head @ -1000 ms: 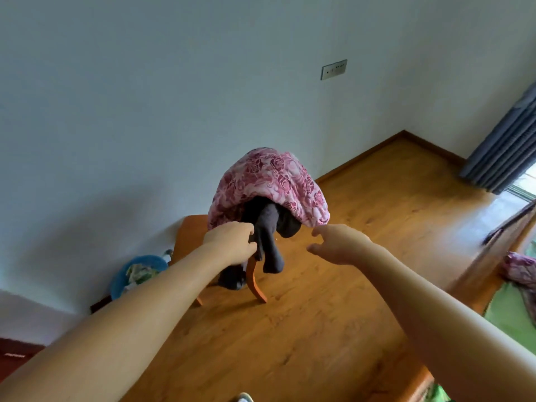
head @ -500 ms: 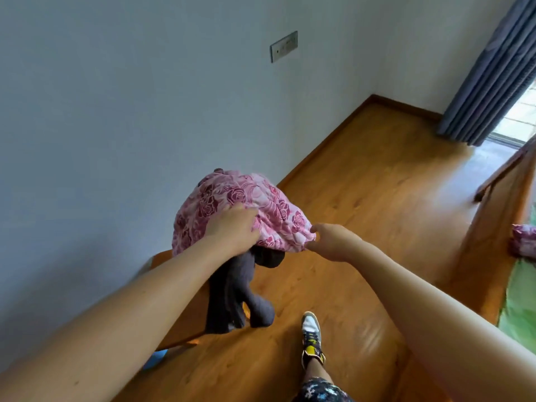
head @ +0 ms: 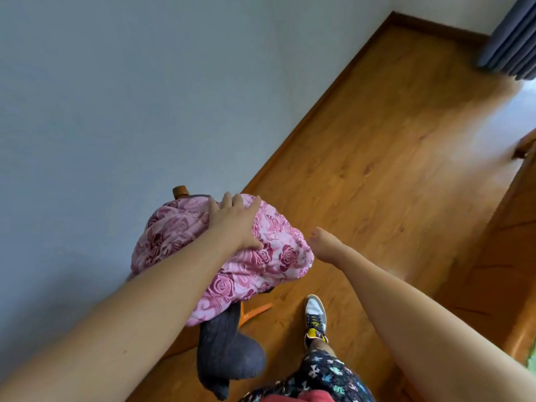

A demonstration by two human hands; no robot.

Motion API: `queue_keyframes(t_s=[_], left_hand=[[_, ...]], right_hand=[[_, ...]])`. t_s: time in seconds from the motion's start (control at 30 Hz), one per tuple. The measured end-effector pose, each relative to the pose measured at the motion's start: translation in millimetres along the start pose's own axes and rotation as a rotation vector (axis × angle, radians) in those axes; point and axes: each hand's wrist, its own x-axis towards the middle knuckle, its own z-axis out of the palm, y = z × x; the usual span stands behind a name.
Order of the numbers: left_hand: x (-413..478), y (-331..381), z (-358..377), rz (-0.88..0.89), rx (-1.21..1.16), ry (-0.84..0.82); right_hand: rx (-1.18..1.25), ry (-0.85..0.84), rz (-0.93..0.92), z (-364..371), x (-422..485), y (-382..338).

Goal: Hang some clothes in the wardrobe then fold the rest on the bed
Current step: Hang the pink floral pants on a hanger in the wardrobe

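Note:
A pink rose-patterned cloth [head: 275, 256] is heaped over a wooden chair [head: 180, 192] by the wall. A dark grey garment [head: 229, 352] hangs out from under the cloth, down toward the floor. My left hand [head: 235, 221] lies on top of the pink cloth with its fingers spread over the crest. My right hand [head: 327, 245] is at the cloth's right edge with its fingers curled; I cannot tell whether it pinches the fabric. The wardrobe is not in view.
A pale wall runs along the left, with wooden floor [head: 391, 140] beyond the chair. The wooden bed frame [head: 507, 256] stands at the right edge. A grey curtain [head: 513, 36] hangs at the top right. My foot in a sneaker [head: 316, 317] is just right of the chair.
I have stepped closer, and the view now looks down on the chair. My left hand slid from the cloth's front edge up onto its top. My right hand stays at the right edge.

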Motion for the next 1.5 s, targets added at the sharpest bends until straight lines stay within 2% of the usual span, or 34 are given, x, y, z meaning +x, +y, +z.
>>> queue_keyframes(t_s=[0.2,0.37,0.47,0.63,0.77,0.87,1.0,1.1,1.17,1.27,1.4,1.5], left_hand=[[23,-2,6,0.017,-0.030,0.007],[10,-15,5,0.059,-0.259,0.071],[-10,-34,4,0.075,-0.435,0.197],[-63,-75,11,0.019,-0.732,0.408],[-104,-109,31,-0.019,-0.952,0.489],[-124,-128,45,-0.007,-1.060,0.500],[-150,-151,57,0.089,-1.243,0.467],[-164,-167,65,0.133,-1.166,0.365],[-175,-181,70,0.153,-1.080,0.326],[-197,-210,75,0.192,-0.971,0.515],[-215,-261,74,0.069,-0.888,0.871],[-217,-296,45,0.120,-0.722,1.034]], right_hand=[[0.248,-0.111,0.109,23,30,3],[0.301,-0.055,0.102,17,39,-4],[0.388,-0.065,0.107,-1,30,-18],[0.780,0.094,0.054,-35,7,-55],[0.977,-0.069,-0.157,-43,-24,-106],[0.995,-0.078,-0.290,-32,-59,-157],[0.811,-0.019,-0.433,-6,-126,-215],[0.570,0.009,-0.493,20,-172,-246],[0.298,0.128,-0.563,37,-202,-267],[-0.044,0.310,-0.685,54,-242,-292],[-0.184,0.413,-0.758,60,-283,-310],[-0.330,0.460,-0.768,63,-307,-318]])
